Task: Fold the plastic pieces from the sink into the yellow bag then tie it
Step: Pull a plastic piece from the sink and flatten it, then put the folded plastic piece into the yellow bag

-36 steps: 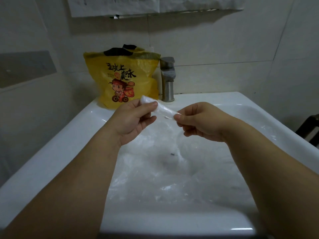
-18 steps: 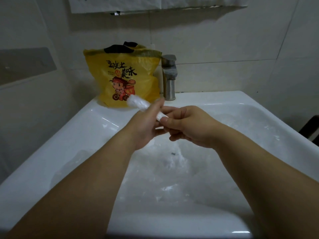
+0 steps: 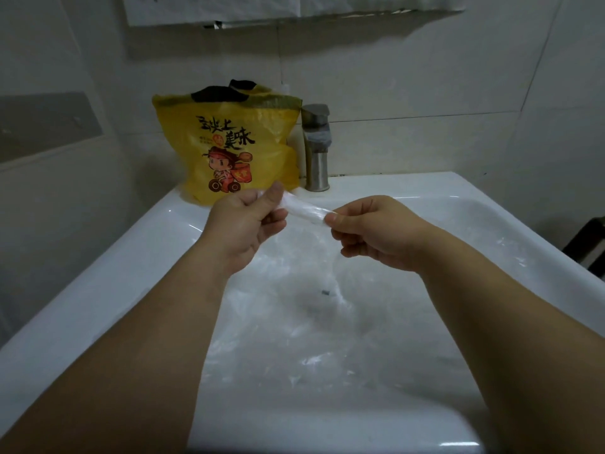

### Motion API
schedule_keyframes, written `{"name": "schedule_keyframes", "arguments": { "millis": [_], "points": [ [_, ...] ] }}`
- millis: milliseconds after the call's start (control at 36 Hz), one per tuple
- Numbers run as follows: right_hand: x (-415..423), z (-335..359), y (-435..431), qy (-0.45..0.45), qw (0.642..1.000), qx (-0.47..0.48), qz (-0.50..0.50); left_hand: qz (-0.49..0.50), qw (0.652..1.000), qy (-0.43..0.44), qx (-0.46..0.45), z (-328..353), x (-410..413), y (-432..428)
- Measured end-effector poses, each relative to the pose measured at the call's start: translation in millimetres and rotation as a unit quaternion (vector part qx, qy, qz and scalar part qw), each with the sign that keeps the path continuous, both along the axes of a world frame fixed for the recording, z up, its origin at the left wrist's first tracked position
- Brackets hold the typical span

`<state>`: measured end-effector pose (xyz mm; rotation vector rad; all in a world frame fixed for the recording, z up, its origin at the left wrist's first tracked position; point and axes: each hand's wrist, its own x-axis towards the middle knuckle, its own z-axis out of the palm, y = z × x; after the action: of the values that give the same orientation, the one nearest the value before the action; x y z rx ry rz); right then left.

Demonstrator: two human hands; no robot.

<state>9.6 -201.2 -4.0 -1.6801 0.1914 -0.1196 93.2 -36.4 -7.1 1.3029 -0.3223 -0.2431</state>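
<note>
I am wearing the one wide-angle camera on my head, and it is looking forward and down into the sink (image 3: 108, 267) from close range. My forearms are entering from the two bottom corners. My left grip (image 3: 242, 224) and right grip (image 3: 373, 231) are sitting just above mid-frame, pinching the plastic piece (image 3: 304, 209) between them. The yellow bag (image 3: 229, 152) and the tap (image 3: 317, 149) are standing at the sink's far edge, and the tiled wall (image 3: 409, 77) is filling the top.

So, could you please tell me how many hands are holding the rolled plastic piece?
2: the left hand pinches the left end of the rolled plastic piece, the right hand its right end, above the sink.
</note>
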Motion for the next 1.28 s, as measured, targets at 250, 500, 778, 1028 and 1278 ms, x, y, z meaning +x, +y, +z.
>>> {"name": "schedule_keyframes", "arguments": {
  "millis": [250,500,778,1028,1278],
  "points": [
    [0.1,-8.0,0.1,-0.022,0.997,-0.044,-0.051,0.041,0.994,-0.046,0.092,-8.1,-4.3,6.6],
    [16.0,30.6,14.2,-0.107,0.989,-0.057,-0.084,0.14,0.983,-0.109,0.049,30.7,3.4,9.6],
    [64.7,114.2,20.9,-0.169,0.971,-0.105,-0.13,0.266,0.945,-0.185,0.042,117.4,52.2,15.9],
    [108.3,137.0,14.8,-0.163,0.968,-0.142,-0.127,0.335,0.849,-0.336,0.233,165.4,98.9,16.7],
    [147.3,127.9,12.6,-0.177,0.963,-0.175,-0.1,0.115,0.752,-0.323,0.562,152.0,150.8,-6.2]
  ]
}}
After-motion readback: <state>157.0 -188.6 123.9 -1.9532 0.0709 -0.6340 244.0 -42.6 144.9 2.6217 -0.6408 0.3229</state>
